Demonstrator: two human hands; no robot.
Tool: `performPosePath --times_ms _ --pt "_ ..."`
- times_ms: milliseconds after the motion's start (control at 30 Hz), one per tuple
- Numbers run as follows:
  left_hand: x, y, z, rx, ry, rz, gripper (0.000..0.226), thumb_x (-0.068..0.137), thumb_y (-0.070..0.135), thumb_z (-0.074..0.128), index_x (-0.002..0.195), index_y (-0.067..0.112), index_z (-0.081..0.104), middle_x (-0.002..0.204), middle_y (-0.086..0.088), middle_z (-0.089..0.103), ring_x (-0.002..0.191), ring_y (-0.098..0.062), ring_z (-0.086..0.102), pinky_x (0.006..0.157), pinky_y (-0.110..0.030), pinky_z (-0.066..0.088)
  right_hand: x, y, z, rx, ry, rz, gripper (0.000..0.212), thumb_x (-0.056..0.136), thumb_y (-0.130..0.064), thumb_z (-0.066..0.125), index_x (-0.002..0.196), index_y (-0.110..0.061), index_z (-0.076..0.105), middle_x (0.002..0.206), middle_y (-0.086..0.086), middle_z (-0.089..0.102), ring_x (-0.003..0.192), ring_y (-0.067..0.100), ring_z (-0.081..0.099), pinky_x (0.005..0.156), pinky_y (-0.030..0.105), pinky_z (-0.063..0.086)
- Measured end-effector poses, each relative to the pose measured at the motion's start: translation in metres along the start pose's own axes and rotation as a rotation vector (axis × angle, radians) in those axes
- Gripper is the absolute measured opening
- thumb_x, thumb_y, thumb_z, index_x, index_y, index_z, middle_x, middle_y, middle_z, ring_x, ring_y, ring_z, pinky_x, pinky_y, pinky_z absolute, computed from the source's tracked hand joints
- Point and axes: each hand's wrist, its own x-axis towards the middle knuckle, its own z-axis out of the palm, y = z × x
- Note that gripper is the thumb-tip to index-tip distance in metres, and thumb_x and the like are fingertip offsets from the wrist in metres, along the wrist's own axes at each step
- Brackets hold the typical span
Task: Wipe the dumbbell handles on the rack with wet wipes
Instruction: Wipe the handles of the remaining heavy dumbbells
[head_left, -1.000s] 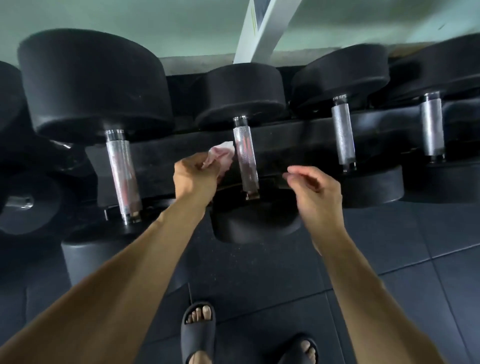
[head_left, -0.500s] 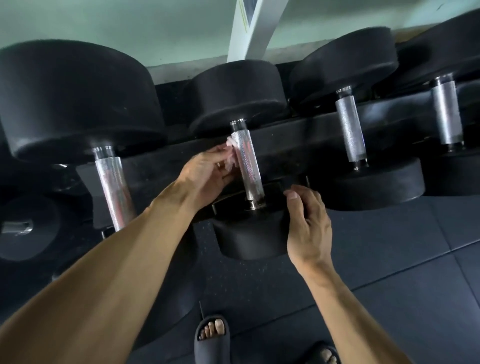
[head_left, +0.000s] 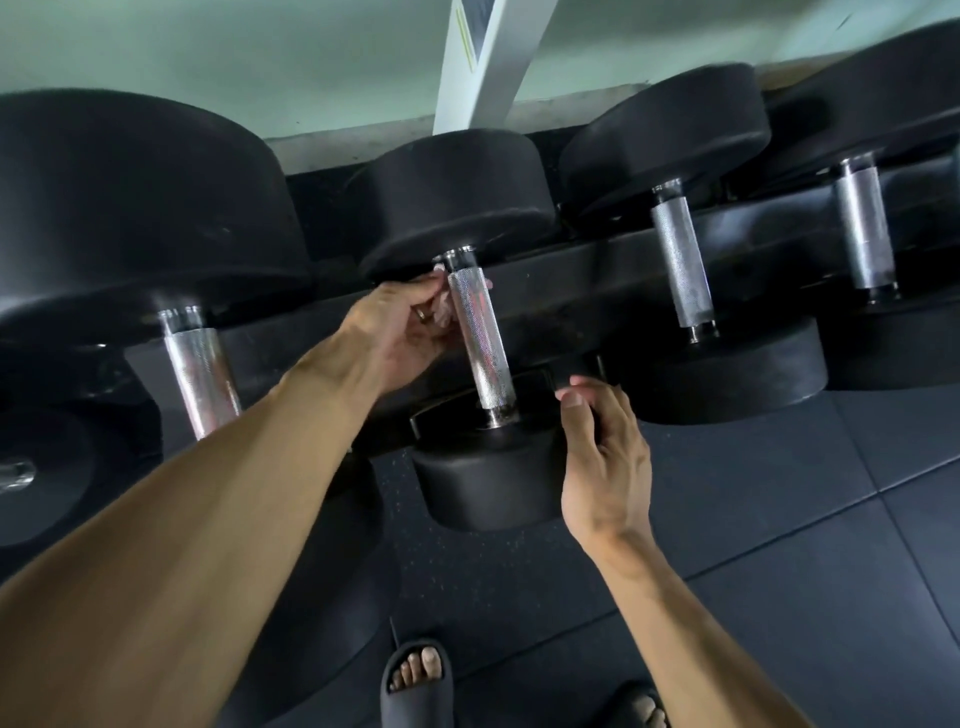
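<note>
Several black dumbbells with knurled silver handles lie on a black rack (head_left: 582, 291). My left hand (head_left: 410, 332) holds a crumpled whitish wet wipe (head_left: 441, 306) against the left side of the middle dumbbell's handle (head_left: 480, 343), near its upper end; most of the wipe is hidden by my fingers. My right hand (head_left: 602, 462) grips the right edge of that dumbbell's near head (head_left: 483, 478), thumb up along its side. Further handles stand to the left (head_left: 202, 379) and right (head_left: 680, 275), (head_left: 865, 234).
A white slanted post (head_left: 483, 62) rises behind the rack against a pale green wall. Dark rubber floor tiles (head_left: 779, 519) spread below. My sandalled feet (head_left: 415, 680) stand close under the rack. More dumbbells sit on a lower level at the far left (head_left: 31, 467).
My left hand has carried the wipe from beside the middle handle up onto its upper part. My right hand dropped from mid-air onto the near head's edge and now holds it.
</note>
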Motion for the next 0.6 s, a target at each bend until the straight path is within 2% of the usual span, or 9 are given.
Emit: performPosePath --times_ms 33,133,200,267,333,367,467,533,600 --pt "-0.001 -0.001 -0.004 0.085 -0.016 -0.05 0.023 0.099 0.009 0.049 0.109 -0.003 0.065 0.08 -0.009 0.064 0.05 -0.01 0.055 0.076 -0.033 0.058 0.0 0.0 0.0 0.001 0.004 0.002 0.031 0.083 -0.061 0.031 0.089 -0.044 0.056 0.115 -0.02 0.058 0.114 0.009 0.054 0.093 0.031 0.042" --pt "-0.011 -0.003 -0.014 0.311 -0.071 -0.195 0.019 0.098 0.006 0.049 0.088 0.001 0.064 0.068 -0.009 0.065 0.057 -0.015 0.063 0.079 -0.037 0.059 0.0 0.0 0.001 -0.001 0.008 0.01 0.025 0.083 -0.061 0.03 0.085 -0.05 0.053 0.11 -0.026 0.056 0.113 0.008 0.055 0.089 0.03 0.041" --pt "-0.008 0.001 -0.01 0.277 -0.088 -0.194 0.022 0.098 0.007 0.046 0.083 0.002 0.061 0.066 -0.009 0.061 0.054 -0.016 0.059 0.077 -0.034 0.058 0.0 -0.001 0.001 -0.012 0.012 0.01 0.024 0.083 -0.061 0.03 0.083 -0.05 0.051 0.11 -0.025 0.055 0.112 0.009 0.055 0.086 0.029 0.039" --pt "0.001 0.006 -0.007 0.111 -0.059 -0.155 0.02 0.099 0.01 0.047 0.09 0.002 0.063 0.076 -0.01 0.059 0.05 -0.016 0.056 0.081 -0.034 0.057 0.0 -0.001 0.001 -0.022 0.014 0.006 0.025 0.083 -0.061 0.029 0.083 -0.049 0.051 0.111 -0.024 0.055 0.112 0.009 0.055 0.085 0.029 0.038" --pt "0.004 0.006 -0.01 0.067 -0.074 -0.159 0.022 0.097 0.011 0.049 0.105 -0.001 0.065 0.087 -0.012 0.062 0.054 -0.016 0.06 0.088 -0.039 0.057 0.0 0.0 0.001 -0.024 0.019 0.001 0.029 0.083 -0.061 0.028 0.084 -0.045 0.052 0.112 -0.023 0.055 0.112 0.009 0.054 0.085 0.028 0.037" --pt "0.0 0.004 -0.014 0.126 -0.1 -0.193 0.022 0.094 0.01 0.051 0.105 -0.002 0.066 0.089 -0.013 0.064 0.057 -0.017 0.063 0.09 -0.041 0.057 0.0 0.0 0.001 -0.023 0.02 0.007 0.03 0.082 -0.061 0.028 0.084 -0.044 0.052 0.111 -0.023 0.056 0.112 0.009 0.054 0.085 0.028 0.037" --pt "-0.017 -0.002 -0.023 0.403 -0.208 -0.311 0.02 0.084 0.016 0.053 0.085 0.0 0.065 0.082 -0.016 0.064 0.069 -0.024 0.068 0.09 -0.04 0.054 0.0 0.0 0.002 -0.019 0.025 0.009 0.026 0.083 -0.061 0.028 0.084 -0.048 0.051 0.109 -0.028 0.055 0.111 0.008 0.055 0.086 0.029 0.038" --pt "-0.016 0.001 -0.021 0.258 -0.2 -0.314 0.038 0.095 0.028 0.045 0.085 -0.002 0.064 0.079 -0.018 0.063 0.07 -0.028 0.064 0.086 -0.04 0.051 0.0 0.0 0.002 -0.026 0.029 0.009 0.026 0.083 -0.061 0.028 0.084 -0.049 0.051 0.109 -0.03 0.054 0.111 0.008 0.055 0.087 0.029 0.038" --pt "-0.006 0.008 -0.019 0.024 -0.157 -0.267 0.057 0.104 0.04 0.031 0.099 -0.006 0.063 0.087 -0.02 0.065 0.069 -0.026 0.061 0.082 -0.04 0.05 0.0 0.0 0.002 -0.037 0.028 0.008 0.027 0.084 -0.061 0.028 0.085 -0.049 0.051 0.109 -0.031 0.054 0.111 0.008 0.055 0.086 0.029 0.038"
